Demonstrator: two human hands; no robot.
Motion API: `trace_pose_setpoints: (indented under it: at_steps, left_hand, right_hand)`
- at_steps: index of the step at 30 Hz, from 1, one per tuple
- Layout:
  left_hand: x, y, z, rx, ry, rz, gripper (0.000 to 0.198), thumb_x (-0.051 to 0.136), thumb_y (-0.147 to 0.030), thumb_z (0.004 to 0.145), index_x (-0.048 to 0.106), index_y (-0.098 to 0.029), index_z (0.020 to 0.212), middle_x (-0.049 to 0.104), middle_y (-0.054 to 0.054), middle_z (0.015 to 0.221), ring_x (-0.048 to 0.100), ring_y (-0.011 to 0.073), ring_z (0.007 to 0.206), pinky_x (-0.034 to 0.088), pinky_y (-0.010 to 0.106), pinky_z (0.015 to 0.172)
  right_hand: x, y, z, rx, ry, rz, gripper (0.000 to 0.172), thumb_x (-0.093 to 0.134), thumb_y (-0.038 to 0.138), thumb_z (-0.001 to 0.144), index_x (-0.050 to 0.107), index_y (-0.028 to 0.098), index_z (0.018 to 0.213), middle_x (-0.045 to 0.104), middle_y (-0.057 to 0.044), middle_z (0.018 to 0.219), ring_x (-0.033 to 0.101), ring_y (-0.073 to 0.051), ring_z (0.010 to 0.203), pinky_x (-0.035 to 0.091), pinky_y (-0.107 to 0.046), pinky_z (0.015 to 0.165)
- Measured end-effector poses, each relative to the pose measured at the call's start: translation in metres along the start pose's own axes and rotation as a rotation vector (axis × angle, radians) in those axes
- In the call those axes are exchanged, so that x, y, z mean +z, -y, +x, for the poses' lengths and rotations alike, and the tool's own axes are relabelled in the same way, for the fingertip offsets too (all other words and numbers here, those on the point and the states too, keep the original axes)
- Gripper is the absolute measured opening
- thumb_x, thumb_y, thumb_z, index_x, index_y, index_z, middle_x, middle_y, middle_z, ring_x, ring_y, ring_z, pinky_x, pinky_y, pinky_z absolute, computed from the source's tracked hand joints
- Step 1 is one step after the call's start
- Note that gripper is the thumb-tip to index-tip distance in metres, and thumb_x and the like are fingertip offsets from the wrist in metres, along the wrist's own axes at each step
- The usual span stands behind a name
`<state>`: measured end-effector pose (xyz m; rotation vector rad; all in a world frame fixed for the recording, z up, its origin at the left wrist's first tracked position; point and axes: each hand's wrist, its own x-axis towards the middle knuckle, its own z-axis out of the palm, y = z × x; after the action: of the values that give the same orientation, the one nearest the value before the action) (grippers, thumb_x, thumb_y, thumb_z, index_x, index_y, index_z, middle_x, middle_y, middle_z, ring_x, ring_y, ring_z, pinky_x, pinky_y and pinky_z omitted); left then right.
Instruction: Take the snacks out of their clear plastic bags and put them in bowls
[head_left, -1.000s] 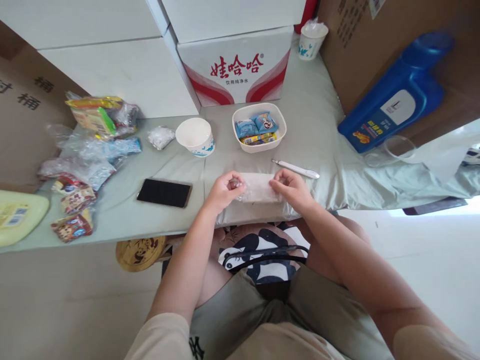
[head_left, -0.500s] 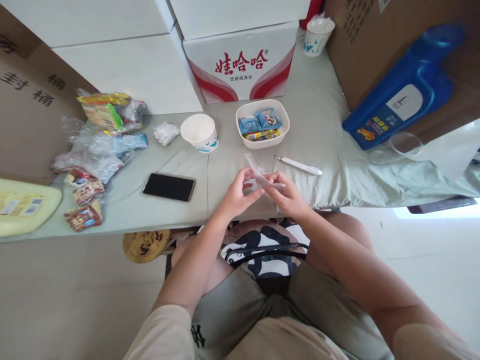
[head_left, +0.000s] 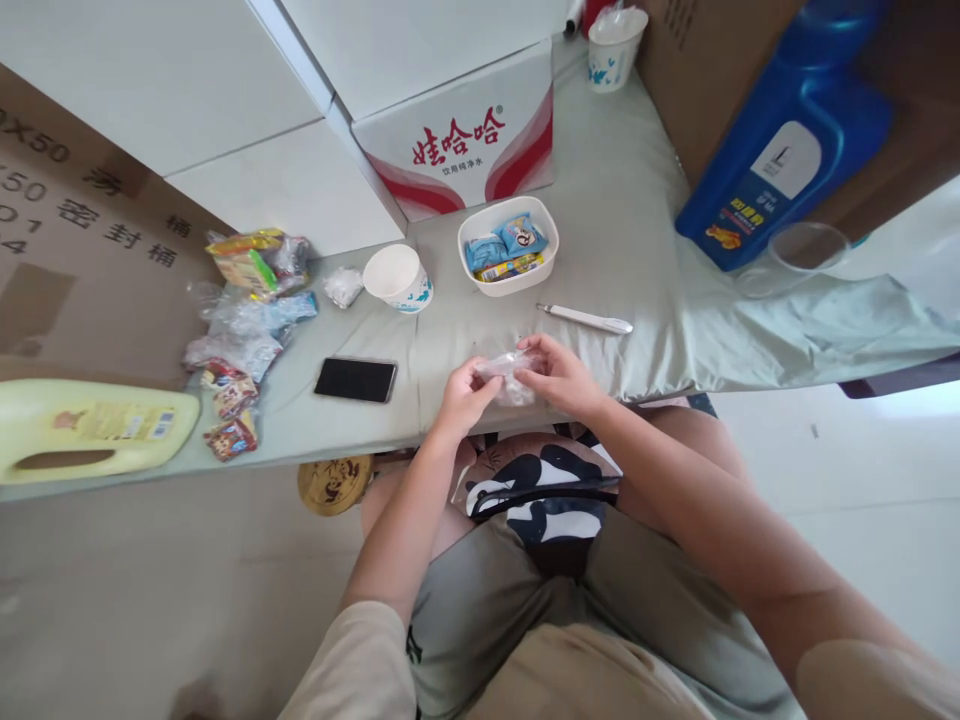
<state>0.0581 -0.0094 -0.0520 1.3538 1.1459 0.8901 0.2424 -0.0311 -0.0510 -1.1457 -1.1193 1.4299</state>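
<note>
A clear, crumpled plastic bag [head_left: 511,372] is stretched between my two hands near the table's front edge. My left hand [head_left: 469,395] pinches its left side with thumb and fingers. On the other side, my right hand [head_left: 559,375] grips it with the thumb toward me. Just beyond them lies a white pen-like tool [head_left: 585,319] with a thin metal tip. Farther back, a white plastic tub [head_left: 553,270] holds blue snack packets [head_left: 521,237] and a yellow wrapped stick [head_left: 510,268]. To its left stands a white paper cup [head_left: 396,280], tilted in my view.
A black phone [head_left: 355,380] lies left of my hands. Snack packets and bags [head_left: 247,330] are heaped farther left, by a pale yellow bottle [head_left: 97,425]. At right are a blue bottle [head_left: 780,150] and a clear cup [head_left: 806,250]. A printed carton [head_left: 457,140] stands behind.
The plastic, earlier held up as a narrow flat strip, is now lower, spread wider and crumpled between both hands. My head view has turned slightly.
</note>
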Motion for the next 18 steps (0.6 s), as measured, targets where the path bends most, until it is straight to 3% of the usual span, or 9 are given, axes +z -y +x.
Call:
trace_pose_setpoints:
  at_steps: [2,5,7,9,11,13,16,18]
  left_hand:
    - [-0.012,0.000,0.006,0.037,-0.175,0.066,0.023,0.072,-0.034,0.073,0.055,-0.019,0.072,0.049,-0.005,0.062,0.044,0.0086,0.056,0.036,0.021,0.055]
    - [-0.049,-0.014,0.026,0.148,-0.545,0.237,0.012,0.065,-0.023,0.071,0.055,-0.019,0.078,0.052,-0.004,0.067,0.047,0.0106,0.061,0.040,0.023,0.059]
    - [-0.081,-0.037,0.046,0.190,-0.747,0.478,0.012,0.063,-0.017,0.071,0.052,-0.020,0.075,0.050,-0.004,0.067,0.049,0.0128,0.064,0.043,0.025,0.063]
    - [-0.108,-0.069,0.069,0.243,-0.805,0.778,0.014,0.063,-0.017,0.073,0.049,-0.020,0.072,0.051,-0.001,0.072,0.053,0.0159,0.073,0.048,0.030,0.074]
    - [-0.123,-0.098,0.096,0.245,-0.762,1.052,0.013,0.061,-0.016,0.076,0.049,-0.020,0.073,0.057,0.003,0.083,0.058,0.0206,0.089,0.049,0.036,0.088]
    - [-0.125,-0.117,0.125,0.175,-0.587,1.292,0.010,0.060,-0.013,0.076,0.052,-0.020,0.076,0.062,0.007,0.095,0.059,0.0263,0.104,0.047,0.042,0.098]
    - [-0.110,-0.116,0.167,-0.116,-0.253,1.450,0.016,0.064,-0.006,0.068,0.055,-0.019,0.070,0.063,0.007,0.080,0.062,0.0332,0.105,0.047,0.048,0.098]
    - [-0.097,-0.104,0.190,-0.228,-0.158,1.337,0.024,0.070,0.001,0.056,0.055,-0.018,0.059,0.060,0.005,0.064,0.066,0.0346,0.092,0.050,0.047,0.091]
  right_hand:
    - [-0.001,-0.001,0.005,-0.005,-0.083,-0.030,0.036,0.064,0.044,0.075,0.053,0.022,0.101,0.055,0.003,0.076,0.051,-0.013,0.063,0.041,-0.029,0.062]
    - [0.000,0.003,0.017,-0.014,-0.109,-0.151,0.023,0.053,0.041,0.083,0.056,0.022,0.096,0.055,0.003,0.069,0.051,-0.015,0.063,0.040,-0.029,0.063]
    - [0.005,0.010,0.026,-0.036,-0.068,-0.233,0.018,0.049,0.036,0.085,0.058,0.022,0.092,0.057,0.002,0.068,0.052,-0.015,0.064,0.039,-0.029,0.064]
    - [0.012,0.017,0.034,-0.053,-0.015,-0.286,0.017,0.047,0.032,0.087,0.060,0.021,0.090,0.060,0.002,0.069,0.053,-0.015,0.066,0.040,-0.029,0.066]
    - [0.019,0.022,0.041,-0.072,0.038,-0.330,0.018,0.046,0.029,0.089,0.061,0.021,0.090,0.063,0.001,0.071,0.056,-0.016,0.068,0.041,-0.029,0.068]
    - [0.025,0.026,0.047,-0.085,0.086,-0.407,0.020,0.045,0.026,0.090,0.064,0.020,0.092,0.067,-0.001,0.075,0.059,-0.016,0.071,0.041,-0.029,0.070]
    - [0.029,0.028,0.054,-0.106,0.174,-0.571,0.023,0.046,0.024,0.091,0.067,0.021,0.099,0.073,-0.004,0.085,0.064,-0.019,0.080,0.041,-0.029,0.073]
    - [0.029,0.029,0.057,-0.113,0.220,-0.653,0.025,0.046,0.025,0.092,0.068,0.022,0.103,0.075,-0.005,0.093,0.066,-0.021,0.085,0.040,-0.030,0.074]
